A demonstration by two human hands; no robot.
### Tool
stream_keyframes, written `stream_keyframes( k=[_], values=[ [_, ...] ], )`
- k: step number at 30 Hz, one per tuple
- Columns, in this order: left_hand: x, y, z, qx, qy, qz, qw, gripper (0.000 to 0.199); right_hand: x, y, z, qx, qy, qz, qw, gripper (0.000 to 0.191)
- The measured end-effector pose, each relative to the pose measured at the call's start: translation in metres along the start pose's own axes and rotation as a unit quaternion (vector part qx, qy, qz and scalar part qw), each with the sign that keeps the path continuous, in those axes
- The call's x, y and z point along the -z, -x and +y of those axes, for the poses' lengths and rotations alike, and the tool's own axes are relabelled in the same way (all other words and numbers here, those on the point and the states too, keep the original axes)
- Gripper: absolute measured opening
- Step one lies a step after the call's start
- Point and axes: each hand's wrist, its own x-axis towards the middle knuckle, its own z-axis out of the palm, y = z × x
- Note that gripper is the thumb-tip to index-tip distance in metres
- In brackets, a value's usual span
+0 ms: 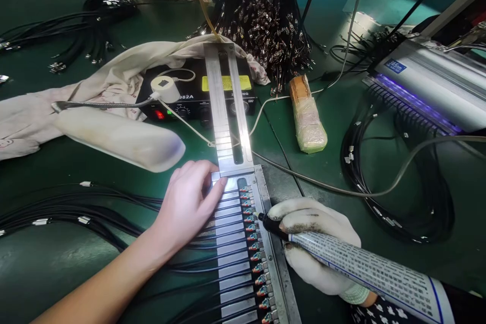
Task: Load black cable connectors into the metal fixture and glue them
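gloved right hand [319,243], grip closed around a printed tube [364,266], black nozzle [274,226] near cable connectors [255,255] rowed in a metal fixture [260,178], bare left hand [192,197] bent against the row's far end, its grip unclear, black control box [194,105] beyond, green bench [315,177]

Cable [364,195] (obstacle) beyond right hand [328,224]

Cables [110,217] lie across the fixture [260,182]; the control box [193,90] stands behind it, the lamp [433,81] to the right
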Motion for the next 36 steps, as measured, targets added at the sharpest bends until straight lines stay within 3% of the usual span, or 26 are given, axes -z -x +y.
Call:
stream_keyframes(
  k=[21,29,36],
  values=[
    [0.000,0.001,-0.001,0.002,-0.003,-0.003,1.000,0.023,-0.001,-0.003,-0.004,0.021,0.000,0.009,1.000,0.024],
    [0.000,0.001,-0.001,-0.003,-0.002,-0.002,1.000,0.022,0.007,0.011,-0.010,0.022,-0.021,0.011,0.999,0.026],
    [0.000,0.000,0.000,0.000,-0.005,-0.003,1.000,0.023,0.002,0.012,-0.006,0.031,0.000,-0.019,0.999,0.028]
  ],
)
